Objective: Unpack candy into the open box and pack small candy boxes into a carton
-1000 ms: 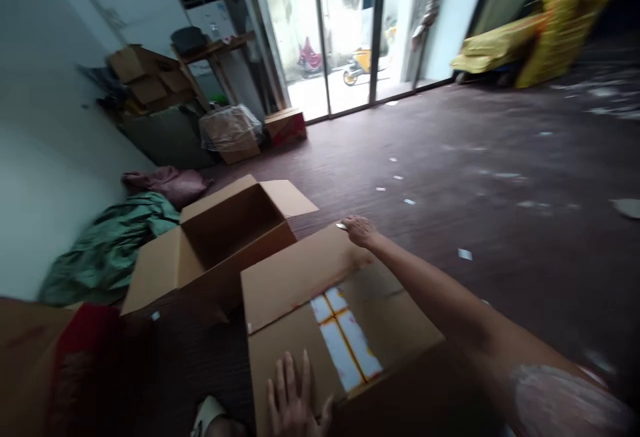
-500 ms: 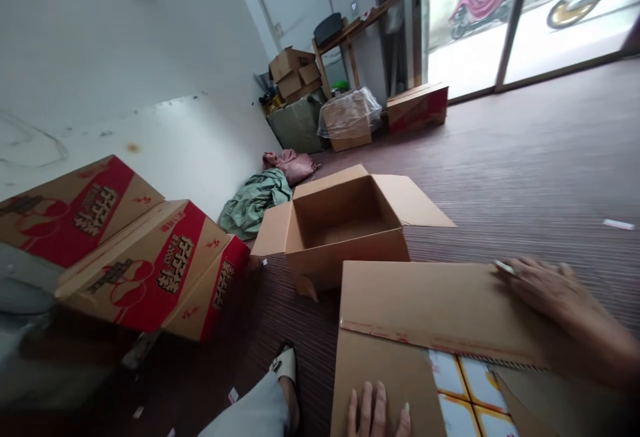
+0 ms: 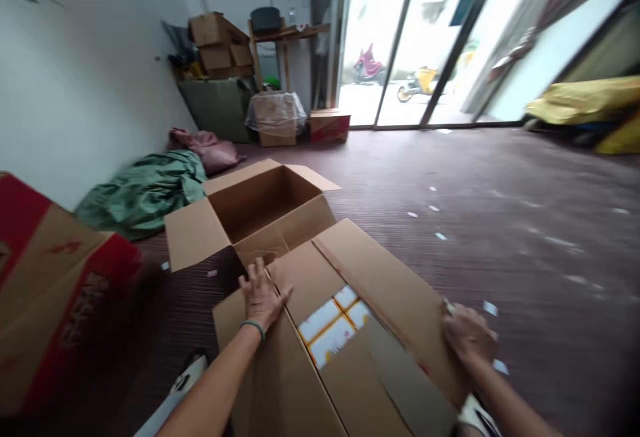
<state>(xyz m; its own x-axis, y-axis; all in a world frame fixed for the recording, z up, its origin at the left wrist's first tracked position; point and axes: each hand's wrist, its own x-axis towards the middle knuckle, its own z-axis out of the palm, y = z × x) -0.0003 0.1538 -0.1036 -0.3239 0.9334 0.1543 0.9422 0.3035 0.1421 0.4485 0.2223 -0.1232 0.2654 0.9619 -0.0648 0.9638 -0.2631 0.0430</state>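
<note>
In front of me is a large brown cardboard box (image 3: 300,364), its top flaps folded inward. White and orange packs (image 3: 327,330) show through the gap between the flaps. My left hand (image 3: 263,300), with a green band at the wrist, lies spread on the box's left flap near the far corner. At the right edge of the box rests my right hand (image 3: 470,337), fingers curled around a small pale object (image 3: 449,306) whose kind I cannot make out. Just beyond the left hand stands an open cardboard box (image 3: 305,220), its flaps folded out.
Red and brown printed cartons (image 3: 65,290) stand at the left. Green sacking (image 3: 150,187) and a pink sack (image 3: 213,150) lie along the wall. Farther back are stacked boxes (image 3: 217,44), a red carton (image 3: 330,127) and glass doors. Paper scraps (image 3: 440,236) dot the floor.
My view has swung right. The closed-flap box now sits at an angle. My left hand has gone to its far left corner, and my right hand is at its right edge.
</note>
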